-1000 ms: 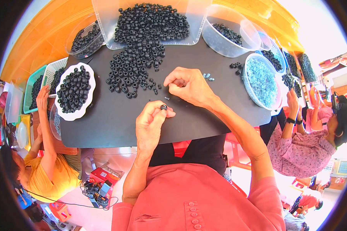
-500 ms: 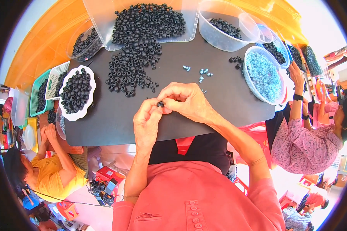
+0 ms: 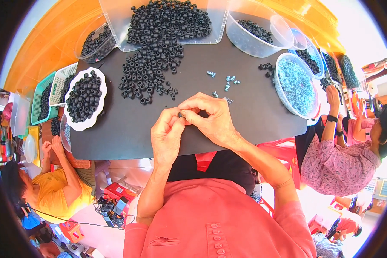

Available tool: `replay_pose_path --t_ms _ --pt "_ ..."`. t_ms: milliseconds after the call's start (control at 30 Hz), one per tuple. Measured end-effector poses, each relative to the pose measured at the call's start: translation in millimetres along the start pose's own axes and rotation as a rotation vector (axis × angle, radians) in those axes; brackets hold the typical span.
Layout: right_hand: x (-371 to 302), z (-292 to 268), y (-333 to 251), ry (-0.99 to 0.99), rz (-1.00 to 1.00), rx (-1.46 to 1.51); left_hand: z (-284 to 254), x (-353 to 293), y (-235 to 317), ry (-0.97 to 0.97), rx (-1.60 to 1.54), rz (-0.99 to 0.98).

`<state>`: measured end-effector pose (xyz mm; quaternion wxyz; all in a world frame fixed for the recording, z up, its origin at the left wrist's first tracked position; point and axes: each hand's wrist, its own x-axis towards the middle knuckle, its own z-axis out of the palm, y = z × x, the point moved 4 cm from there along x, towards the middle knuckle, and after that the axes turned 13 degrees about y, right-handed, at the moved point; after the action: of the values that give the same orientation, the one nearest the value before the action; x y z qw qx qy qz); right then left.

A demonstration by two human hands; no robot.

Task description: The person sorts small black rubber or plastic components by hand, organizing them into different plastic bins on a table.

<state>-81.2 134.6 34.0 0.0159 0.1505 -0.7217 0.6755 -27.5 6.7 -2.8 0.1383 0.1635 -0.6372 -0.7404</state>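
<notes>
Over the table's near edge, my left hand and my right hand meet fingertip to fingertip. Pinched between them is a small black round part, mostly covered by the fingers. Whether a spring sits in it I cannot tell. Just beyond my right hand lie several small coil springs. A heap of hollow black round parts spills toward my hands from a tipped clear bin.
On the left stands a white scalloped dish of black parts; on the right, a round tub of bluish springs. A clear bowl is at the back right. People in yellow and patterned tops sit on either side.
My fingers have closed further over the black part, so less of it shows. The whole view has shifted slightly, and another spring shows beside my right hand.
</notes>
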Motion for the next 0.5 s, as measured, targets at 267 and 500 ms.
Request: replay_pose_path --t_ms 267,500 --pt "4.2 -6.0 3.6 -0.097 -0.005 0.033 2.4 -0.6 3.9 -0.018 -0.061 -0.010" --pt "2.8 -4.4 6.3 -0.090 0.038 0.001 0.0 -0.5 0.8 -0.027 -0.011 0.009"
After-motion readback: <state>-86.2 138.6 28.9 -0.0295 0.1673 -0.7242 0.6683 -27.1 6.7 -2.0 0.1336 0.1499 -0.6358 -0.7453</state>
